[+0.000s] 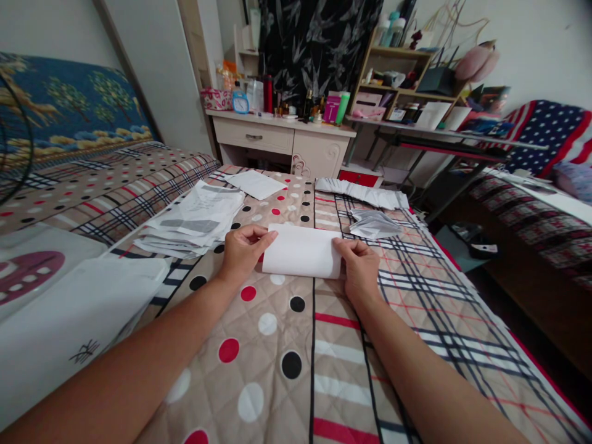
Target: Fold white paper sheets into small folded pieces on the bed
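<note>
A white sheet of paper (301, 251), bent or folded over into a wide strip, is held above the patterned bedspread. At its left end, my left hand (245, 250) pinches it between thumb and fingers. My right hand (359, 265) grips the opposite end in the same way. Left of my left hand lies a stack of printed papers (194, 216). A flat white piece of paper (257, 184) rests beyond the stack. Past my right hand are a small pile of folded papers (374, 223) and a long row of folded papers (361, 192).
White bags (92, 308), one with a pink print, lie on the bed at the left. A cream dresser (272, 139) with bottles and an alarm clock (240, 102) stands beyond the bed. At the right are a shelf unit (402, 92) and a grey bin (462, 246) beside the bed edge.
</note>
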`<state>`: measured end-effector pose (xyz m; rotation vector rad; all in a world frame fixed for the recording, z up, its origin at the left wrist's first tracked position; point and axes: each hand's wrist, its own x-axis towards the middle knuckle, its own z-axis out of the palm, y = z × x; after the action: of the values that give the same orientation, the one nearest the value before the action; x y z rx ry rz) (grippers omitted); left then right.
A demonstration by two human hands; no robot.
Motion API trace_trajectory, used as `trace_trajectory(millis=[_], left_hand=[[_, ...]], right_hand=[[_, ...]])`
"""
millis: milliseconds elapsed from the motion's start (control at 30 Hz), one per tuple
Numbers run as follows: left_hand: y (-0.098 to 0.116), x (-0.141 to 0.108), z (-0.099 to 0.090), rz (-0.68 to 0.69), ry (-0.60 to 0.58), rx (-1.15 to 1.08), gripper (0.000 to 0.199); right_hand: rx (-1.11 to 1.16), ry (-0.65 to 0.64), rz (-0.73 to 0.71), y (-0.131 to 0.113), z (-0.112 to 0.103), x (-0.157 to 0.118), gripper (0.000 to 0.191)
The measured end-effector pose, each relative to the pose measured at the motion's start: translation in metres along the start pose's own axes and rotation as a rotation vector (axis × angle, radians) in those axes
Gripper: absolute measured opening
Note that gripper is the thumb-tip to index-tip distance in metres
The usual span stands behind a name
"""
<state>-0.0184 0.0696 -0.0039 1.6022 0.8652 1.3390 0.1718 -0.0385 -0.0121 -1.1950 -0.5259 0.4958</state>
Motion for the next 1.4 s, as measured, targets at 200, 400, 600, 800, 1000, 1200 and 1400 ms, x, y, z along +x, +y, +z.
trace_trajectory(millis=[200, 400, 600, 800, 1000, 1200, 1400], left_hand=[[-0.0005, 0.0001, 0.0013, -0.004, 0.042, 0.024, 0.018], [-0.0029, 0.001, 0.0022, -0.026, 0.059, -0.021, 0.023], [-0.0001, 0.0012, 0.0015, -0.017, -0.006, -0.175, 0.041], [0.0059, 0.0001, 0.0005, 0.029, -0.012, -0.133, 0.047], [0.0055, 0.0007, 0.0002, 0.031, -0.018, -0.143, 0.043], [0.005, 0.0008, -0.0002, 0.017, -0.022, -0.16, 0.043], [0.0051, 0.0003, 0.0003, -0.003, -0.023, -0.156, 0.043]], right_hand=[[-0.023, -0.009, -0.012, -0.0003, 0.001, -0.0013, 0.027], [-0.077, 0.02, -0.014, -0.003, 0.0028, -0.0028, 0.034], [0.01, -0.01, -0.017, -0.0011, 0.0007, 0.0011, 0.042], [0.017, -0.015, -0.067, 0.0003, 0.0001, 0.0032, 0.035], [0.024, 0.007, -0.083, -0.0007, 0.0009, 0.0024, 0.031], [-0.014, 0.01, -0.112, -0.0012, 0.001, 0.0013, 0.023], [-0.054, 0.018, -0.13, -0.002, 0.0001, 0.0007, 0.02]])
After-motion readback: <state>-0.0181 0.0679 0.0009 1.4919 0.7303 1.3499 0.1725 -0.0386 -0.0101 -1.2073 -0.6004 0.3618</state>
